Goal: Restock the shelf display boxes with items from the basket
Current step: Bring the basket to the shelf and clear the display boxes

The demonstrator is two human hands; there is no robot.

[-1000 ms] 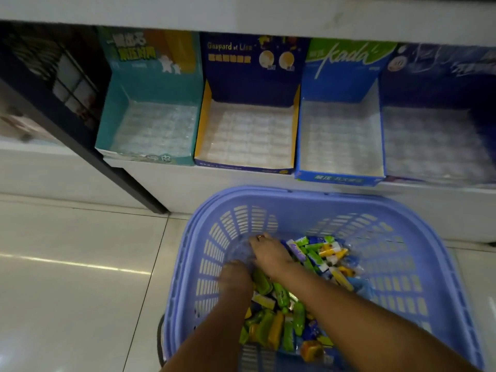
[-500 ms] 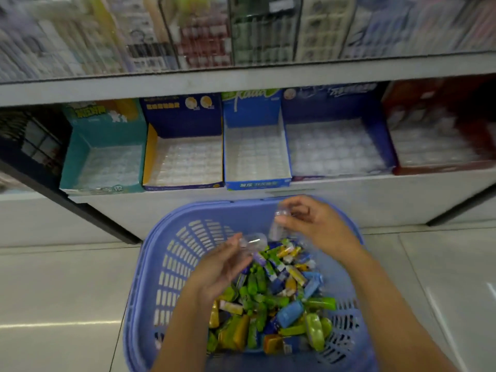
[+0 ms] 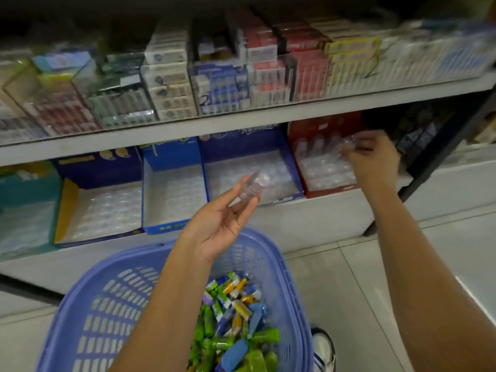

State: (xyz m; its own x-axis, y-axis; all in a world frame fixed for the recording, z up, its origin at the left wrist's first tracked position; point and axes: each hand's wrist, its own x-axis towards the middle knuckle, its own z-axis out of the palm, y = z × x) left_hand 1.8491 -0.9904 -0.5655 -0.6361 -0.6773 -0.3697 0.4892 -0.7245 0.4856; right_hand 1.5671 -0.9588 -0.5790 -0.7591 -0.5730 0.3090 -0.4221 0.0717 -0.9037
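Observation:
A lilac plastic basket (image 3: 88, 312) sits on the floor below me, holding several small green, blue and yellow packets (image 3: 236, 326). My left hand (image 3: 222, 224) is raised above it, palm up, gripping a small clear bottle (image 3: 253, 186). My right hand (image 3: 373, 162) reaches into the red display box (image 3: 322, 130) on the lower shelf, holding another clear bottle (image 3: 351, 145) beside several clear bottles standing in that box. The dark blue box (image 3: 252, 167), the blue box (image 3: 171, 189) and the yellow-edged box (image 3: 99, 208) show bare plastic trays.
A teal display box (image 3: 24, 208) stands at the far left of the lower shelf. The upper shelf (image 3: 241, 122) is packed with boxed goods. A dark shelf post (image 3: 429, 167) slants down at the right. White floor tiles surround the basket, and a shoe (image 3: 323, 347) shows beside it.
Both hands rose out of the basket, each with a clear bottle. The right hand moved up and right into the red box; the view tilted upward.

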